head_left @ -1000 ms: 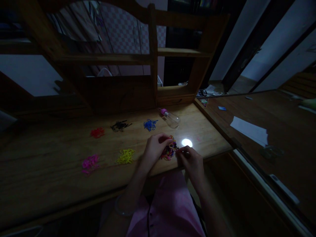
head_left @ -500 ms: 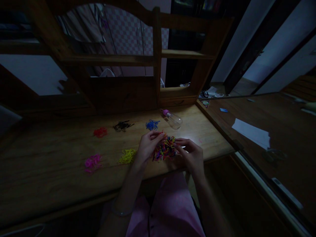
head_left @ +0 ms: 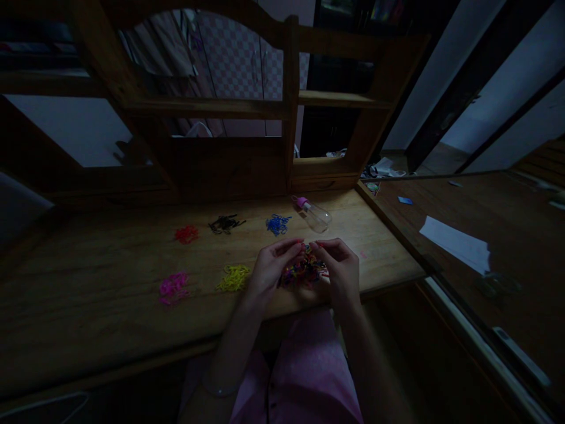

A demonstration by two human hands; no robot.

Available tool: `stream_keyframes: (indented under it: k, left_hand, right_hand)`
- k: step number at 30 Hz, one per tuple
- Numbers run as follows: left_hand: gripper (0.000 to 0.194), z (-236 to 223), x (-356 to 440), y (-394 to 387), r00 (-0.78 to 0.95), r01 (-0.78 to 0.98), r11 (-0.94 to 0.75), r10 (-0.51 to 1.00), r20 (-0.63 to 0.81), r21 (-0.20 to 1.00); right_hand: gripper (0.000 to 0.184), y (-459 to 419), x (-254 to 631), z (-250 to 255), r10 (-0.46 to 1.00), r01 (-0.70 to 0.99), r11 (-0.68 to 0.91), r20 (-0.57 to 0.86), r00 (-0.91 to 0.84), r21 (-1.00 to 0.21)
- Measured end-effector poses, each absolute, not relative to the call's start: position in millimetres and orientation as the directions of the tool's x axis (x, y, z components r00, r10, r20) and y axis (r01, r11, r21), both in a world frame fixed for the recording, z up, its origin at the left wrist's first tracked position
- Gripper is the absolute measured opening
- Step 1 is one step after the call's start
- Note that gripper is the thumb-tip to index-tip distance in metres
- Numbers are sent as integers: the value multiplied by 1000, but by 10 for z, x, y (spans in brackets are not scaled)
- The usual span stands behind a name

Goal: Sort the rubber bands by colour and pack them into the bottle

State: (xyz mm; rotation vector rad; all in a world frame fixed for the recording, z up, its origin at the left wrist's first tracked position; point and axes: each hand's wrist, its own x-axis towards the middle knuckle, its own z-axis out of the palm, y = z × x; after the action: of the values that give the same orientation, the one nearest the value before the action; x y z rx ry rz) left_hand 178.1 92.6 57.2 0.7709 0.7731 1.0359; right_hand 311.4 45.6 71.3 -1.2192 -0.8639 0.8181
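Above a mixed heap of small coloured rubber bands (head_left: pixel 304 272) on the wooden desk, my two hands are close together. My left hand (head_left: pixel 274 265) is closed in a pinch, with a bit of red rubber band showing at its fingertips. Close beside those fingertips, my right hand (head_left: pixel 339 264) also pinches; what it holds is too small to make out. Sorted piles of bands lie to the left and beyond: yellow bands (head_left: pixel 233 278), pink bands (head_left: pixel 173 287), red bands (head_left: pixel 186 234), black bands (head_left: pixel 225 224) and blue bands (head_left: pixel 278 224).
A clear bottle with a pink cap (head_left: pixel 316 217) lies behind my hands. The wooden desk (head_left: pixel 110 306) has a shelf frame (head_left: pixel 289 106) along its back. To the right, a lower brown surface carries white papers (head_left: pixel 454 242) and a small blue card (head_left: pixel 405 200).
My hands have come closer together, fingertips almost meeting over the mixed heap. The right hand has moved left and up off the heap's side. The whole view has shifted slightly.
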Motion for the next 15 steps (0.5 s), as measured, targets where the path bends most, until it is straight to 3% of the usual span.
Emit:
stream_keyframes:
  k: [3, 5, 9, 15]
  left_hand:
    - [17, 606, 1770, 918, 346, -563, 402, 908, -235, 722]
    - [13, 640, 1747, 918, 412, -660, 488, 871, -267, 571]
    - [23, 741, 1685, 916, 544, -734, 620, 781, -306, 277]
    - [27, 867, 1668, 853, 491, -778, 567, 817, -303, 270]
  right_hand:
    - [21, 455, 3208, 686, 869, -39, 163, 125, 479, -986]
    - [23, 459, 3273, 646, 873, 15, 143, 133, 470, -990]
    - [23, 459, 3372, 562, 883, 179, 75, 149, 446, -981]
    - [19, 413, 3372, 611, 869, 314, 92, 230, 438, -945]
